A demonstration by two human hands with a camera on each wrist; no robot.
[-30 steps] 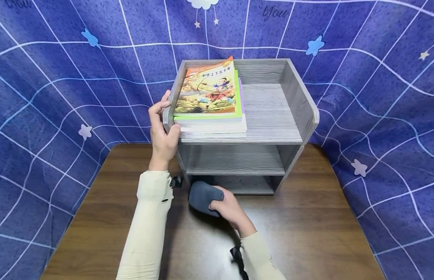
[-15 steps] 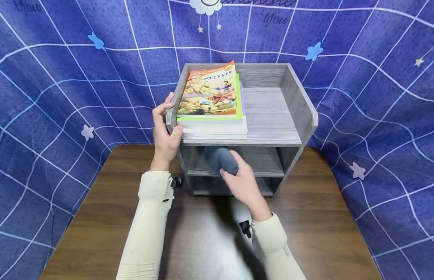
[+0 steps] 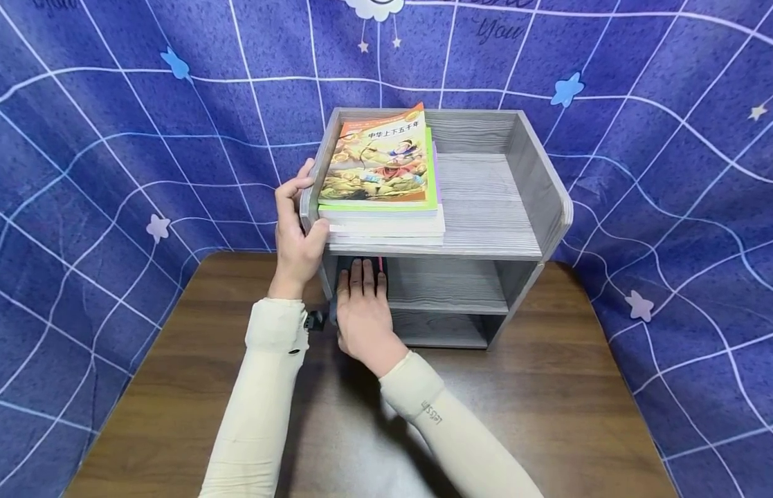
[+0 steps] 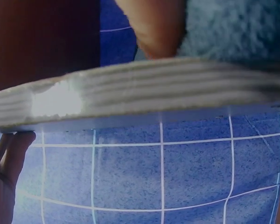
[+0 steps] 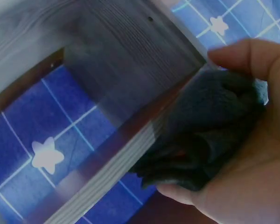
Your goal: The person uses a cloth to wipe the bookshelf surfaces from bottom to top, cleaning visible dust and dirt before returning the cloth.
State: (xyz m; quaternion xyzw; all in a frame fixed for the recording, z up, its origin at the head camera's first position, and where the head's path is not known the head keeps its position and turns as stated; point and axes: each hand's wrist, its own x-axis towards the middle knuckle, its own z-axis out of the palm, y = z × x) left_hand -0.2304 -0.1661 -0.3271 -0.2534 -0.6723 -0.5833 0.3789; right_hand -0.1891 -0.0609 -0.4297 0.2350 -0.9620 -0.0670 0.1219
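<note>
My left hand (image 3: 297,238) grips the upper left side panel of a grey wooden shelf (image 3: 486,200), thumb at the front edge and fingers on the outer side. At the left end of the middle compartment is my right hand (image 3: 365,315), its back turned up. A dark blue-grey cloth (image 3: 333,312) barely shows beside it. In the right wrist view, the thumb and fingers of my right hand (image 5: 252,154) hold the bunched cloth (image 5: 200,126) around a panel edge. Fuzzy cloth (image 4: 233,28) also appears above the panel edge (image 4: 154,88) in the left wrist view.
Stacked books (image 3: 380,166) lie on the left of the shelf's top level. Something dark with a thin red line (image 3: 380,265) is partly visible behind my right fingers. The shelf stands on a brown wooden table (image 3: 548,387) before a blue patterned curtain (image 3: 193,138).
My right hand has moved with the cloth from below the lower compartment, up past the middle one, then left to the side panel. My left hand keeps its grip.
</note>
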